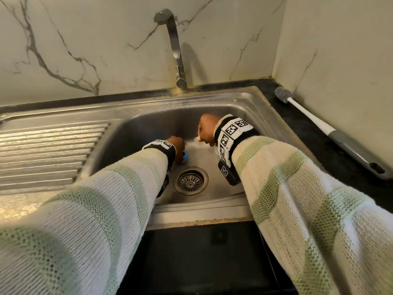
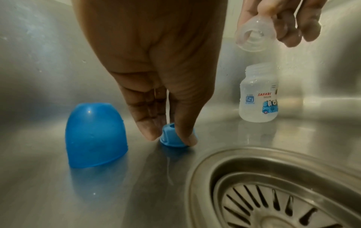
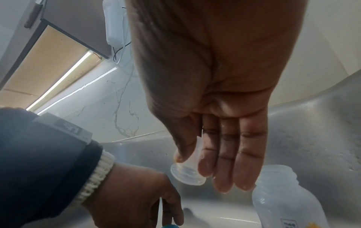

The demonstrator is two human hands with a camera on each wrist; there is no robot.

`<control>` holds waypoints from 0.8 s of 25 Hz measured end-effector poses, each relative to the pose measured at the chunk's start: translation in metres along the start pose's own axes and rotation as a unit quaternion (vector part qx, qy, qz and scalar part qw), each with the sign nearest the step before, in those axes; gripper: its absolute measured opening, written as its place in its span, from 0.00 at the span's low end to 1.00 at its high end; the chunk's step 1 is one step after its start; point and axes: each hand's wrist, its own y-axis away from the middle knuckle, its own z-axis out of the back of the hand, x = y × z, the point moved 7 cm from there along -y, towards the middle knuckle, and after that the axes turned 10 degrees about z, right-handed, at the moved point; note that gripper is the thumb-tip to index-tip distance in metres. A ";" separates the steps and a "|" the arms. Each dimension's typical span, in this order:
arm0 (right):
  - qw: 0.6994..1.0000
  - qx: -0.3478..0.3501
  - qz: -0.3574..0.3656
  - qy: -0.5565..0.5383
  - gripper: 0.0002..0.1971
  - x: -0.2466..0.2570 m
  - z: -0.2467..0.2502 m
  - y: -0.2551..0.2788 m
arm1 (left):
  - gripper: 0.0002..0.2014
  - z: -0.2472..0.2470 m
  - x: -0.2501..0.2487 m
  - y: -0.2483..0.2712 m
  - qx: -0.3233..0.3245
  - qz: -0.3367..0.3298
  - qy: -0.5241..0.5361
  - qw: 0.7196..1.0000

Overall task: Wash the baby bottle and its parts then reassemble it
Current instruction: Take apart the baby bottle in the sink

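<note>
1. From the head view, both striped-sleeved arms are reaching into the steel sink (image 1: 251, 99), the left hand (image 1: 177, 143) and right hand (image 1: 205, 129) working just behind the drain strainer (image 1: 190, 180); only a sliver of blue is showing under the left hand.
2. The left wrist view is revealing what the head view is hiding: the blue screw ring (image 2: 175, 135) is lying on the sink floor just beyond the drain strainer (image 2: 283, 200), and the thumb and fingertips (image 2: 148, 131) of the left hand (image 2: 156, 69) are pinching it from both sides, fingers pointing down and nearly straight.
3. The blue dome cap (image 2: 93, 135) is standing mouth-down on the floor to the left of the ring, close to it but apart from the fingers.
4. The clear bottle (image 2: 257, 94), printed "SAFARI", is standing upright and capless farther behind the strainer, untouched.
5. The right wrist view is showing the right hand (image 3: 218, 77) holding the clear silicone nipple (image 3: 187, 172) in the air, thumb pressing it against the fingers (image 3: 224, 162), which are hanging almost straight; its wide base is pointing down toward the left hand (image 3: 132, 192).
6. The bottle (image 3: 283, 197) is sitting just below those fingertips, apart from them.
7. A bottle brush (image 1: 327, 128) is lying on the dark counter, well right of the strainer.
</note>
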 end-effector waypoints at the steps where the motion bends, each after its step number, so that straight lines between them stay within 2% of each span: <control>1: 1.000 -0.001 0.000 0.000 0.13 0.000 0.002 0.002 | 0.30 0.003 0.001 0.001 -0.005 0.002 -0.002 1.000; 3: 1.000 -0.003 0.000 0.000 0.13 0.000 0.005 0.005 | 0.30 0.018 0.002 0.008 -0.025 0.008 0.004 1.000; 6: 1.000 -0.001 -0.004 0.016 0.11 0.004 0.009 0.011 | 0.27 0.058 0.012 0.026 -0.079 0.023 0.080 0.993; 9: 0.999 0.003 -0.022 0.038 0.14 0.005 0.008 0.015 | 0.22 0.091 0.027 0.049 -0.136 0.029 0.138 0.981; 12: 0.997 0.024 -0.035 0.070 0.10 0.007 0.000 0.013 | 0.19 0.106 0.032 0.076 -0.173 0.026 0.149 0.973; 15: 0.992 0.056 -0.017 0.114 0.17 0.017 -0.014 0.004 | 0.17 0.111 0.036 0.095 -0.201 0.021 0.153 0.967; 20: 0.986 0.046 -0.013 0.157 0.24 0.018 -0.025 -0.009 | 0.15 0.114 0.033 0.104 -0.196 0.006 0.187 0.963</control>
